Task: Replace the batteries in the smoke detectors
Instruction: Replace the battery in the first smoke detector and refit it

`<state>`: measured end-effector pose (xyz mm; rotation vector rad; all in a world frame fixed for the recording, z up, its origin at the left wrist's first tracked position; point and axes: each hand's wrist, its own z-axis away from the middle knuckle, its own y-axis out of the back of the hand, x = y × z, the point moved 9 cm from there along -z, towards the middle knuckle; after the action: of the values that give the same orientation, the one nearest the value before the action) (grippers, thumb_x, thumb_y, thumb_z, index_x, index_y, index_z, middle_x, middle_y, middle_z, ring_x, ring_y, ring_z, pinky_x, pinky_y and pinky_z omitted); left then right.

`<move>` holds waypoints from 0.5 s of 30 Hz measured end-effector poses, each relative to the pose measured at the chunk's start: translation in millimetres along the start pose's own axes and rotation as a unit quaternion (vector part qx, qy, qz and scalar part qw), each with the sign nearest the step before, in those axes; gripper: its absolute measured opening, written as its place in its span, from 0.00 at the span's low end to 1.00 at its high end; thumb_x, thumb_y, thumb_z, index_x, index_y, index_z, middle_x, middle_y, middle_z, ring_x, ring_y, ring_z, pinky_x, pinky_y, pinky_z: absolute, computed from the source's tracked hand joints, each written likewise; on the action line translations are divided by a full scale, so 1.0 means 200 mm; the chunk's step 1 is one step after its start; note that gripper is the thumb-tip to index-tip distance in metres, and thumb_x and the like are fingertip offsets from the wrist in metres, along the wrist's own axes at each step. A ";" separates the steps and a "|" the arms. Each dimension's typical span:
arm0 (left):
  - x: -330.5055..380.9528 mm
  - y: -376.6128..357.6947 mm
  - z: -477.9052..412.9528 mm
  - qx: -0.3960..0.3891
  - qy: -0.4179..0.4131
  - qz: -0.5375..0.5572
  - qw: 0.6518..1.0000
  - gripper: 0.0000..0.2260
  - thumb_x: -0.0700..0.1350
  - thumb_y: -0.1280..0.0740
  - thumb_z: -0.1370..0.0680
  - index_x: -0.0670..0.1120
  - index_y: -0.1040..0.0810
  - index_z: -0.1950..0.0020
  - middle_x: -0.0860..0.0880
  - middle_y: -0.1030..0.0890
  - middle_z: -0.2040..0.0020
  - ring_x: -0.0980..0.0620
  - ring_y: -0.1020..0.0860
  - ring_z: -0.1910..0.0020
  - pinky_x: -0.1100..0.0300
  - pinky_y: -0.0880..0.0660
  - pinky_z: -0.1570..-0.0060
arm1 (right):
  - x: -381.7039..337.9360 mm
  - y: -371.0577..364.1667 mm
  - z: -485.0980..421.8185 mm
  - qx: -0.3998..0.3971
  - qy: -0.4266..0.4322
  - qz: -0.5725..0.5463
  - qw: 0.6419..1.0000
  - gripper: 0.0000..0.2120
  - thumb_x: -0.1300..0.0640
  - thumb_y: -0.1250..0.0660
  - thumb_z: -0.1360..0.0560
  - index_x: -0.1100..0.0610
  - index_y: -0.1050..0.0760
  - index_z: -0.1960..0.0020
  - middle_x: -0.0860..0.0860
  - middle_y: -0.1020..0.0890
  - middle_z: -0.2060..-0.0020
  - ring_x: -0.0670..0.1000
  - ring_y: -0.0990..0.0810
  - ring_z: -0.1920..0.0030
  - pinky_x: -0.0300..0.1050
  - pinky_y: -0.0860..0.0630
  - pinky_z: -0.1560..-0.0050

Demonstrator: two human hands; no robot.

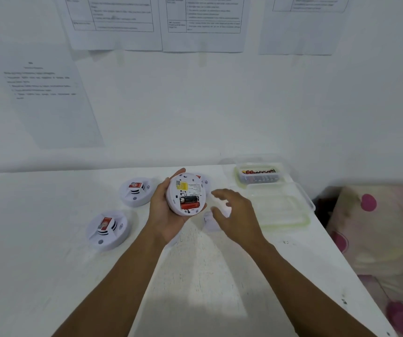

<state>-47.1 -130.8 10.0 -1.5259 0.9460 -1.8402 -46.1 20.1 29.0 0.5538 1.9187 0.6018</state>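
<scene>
White table (pixel 49 276), papered wall behind. Left hand (pixel 168 212) gripped upturned smoke detector (pixel 186 194), batteries (pixel 189 202) exposed mid-table. Right hand (pixel 234 210) hovered slack, holding nothing. Next, probably: pry out old cells.

On my screen I see two bare arms. The left arm (pixel 112 285) and the right arm (pixel 300 283) are slim, with skin showing all the way down to the edge of my view. The left hand (pixel 166 212) and the right hand (pixel 238 215) are bare too. The right hand's fingers (pixel 220 193) look blurry.
</scene>
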 end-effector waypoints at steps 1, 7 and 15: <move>0.00 -0.01 -0.01 0.005 -0.009 -0.003 1.000 0.20 0.52 0.39 0.24 0.49 0.24 0.33 0.40 0.25 0.32 0.38 0.25 0.36 0.37 0.34 0.34 | -0.06 0.04 -0.01 0.031 0.012 -0.024 0.999 0.17 0.55 0.29 0.26 0.51 0.23 0.38 0.44 0.19 0.43 0.45 0.22 0.44 0.47 0.22 0.42; -0.04 -0.12 -0.03 0.012 -0.059 -0.034 0.998 0.17 0.50 0.44 0.20 0.49 0.23 0.36 0.44 0.20 0.42 0.44 0.21 0.46 0.51 0.20 0.50 | -0.25 0.06 -0.02 0.082 0.025 -0.088 0.992 0.18 0.51 0.31 0.32 0.50 0.23 0.43 0.43 0.20 0.47 0.45 0.21 0.45 0.49 0.20 0.48; -0.05 -0.13 -0.05 0.023 -0.100 -0.091 0.991 0.16 0.49 0.45 0.19 0.49 0.24 0.36 0.44 0.20 0.44 0.44 0.24 0.44 0.48 0.27 0.42 | -0.20 0.06 -0.03 0.103 -0.028 -0.092 0.990 0.15 0.51 0.30 0.36 0.49 0.25 0.50 0.40 0.20 0.54 0.44 0.20 0.51 0.48 0.18 0.52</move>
<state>-54.4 -104.8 24.2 -1.7801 0.6870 -1.7751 -34.5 3.9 67.4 0.5114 1.9641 0.2681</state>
